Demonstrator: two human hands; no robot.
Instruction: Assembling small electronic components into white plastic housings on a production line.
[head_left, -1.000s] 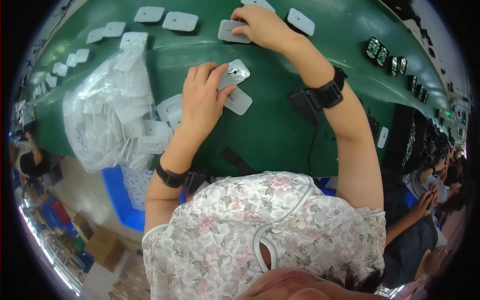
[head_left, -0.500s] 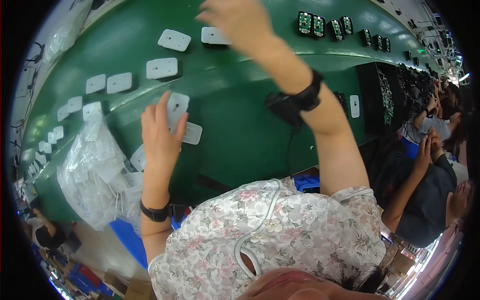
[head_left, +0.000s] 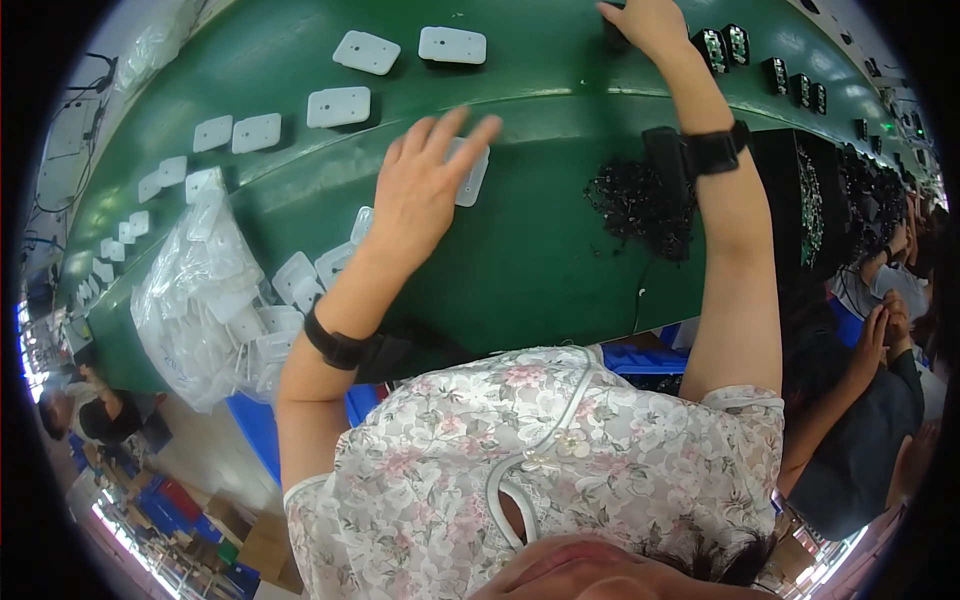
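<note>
My left hand [head_left: 422, 190] hovers palm down over the green table, its fingers spread and slightly blurred. Under its thumb, partly hidden, is a white plastic cover [head_left: 471, 182]. At the top edge my right hand [head_left: 650, 25] closes on a black housing [head_left: 614, 38]; the hand covers most of it. Right of that hand stand more black housings with green circuit boards [head_left: 715, 50]. Other white covers [head_left: 367, 52] are laid out at the far left, and several loose covers [head_left: 297, 281] lie by my left forearm.
A clear plastic bag [head_left: 195, 320] of white covers rests on the table's left side. A heap of small black parts [head_left: 640, 205] lies near my right forearm, with a black box [head_left: 785, 195] beyond it. Other people sit at the far right.
My left hand has moved right and farther out, and the white cover it held has shifted with it; its fingers have spread. My right hand has swung right to the black housings.
</note>
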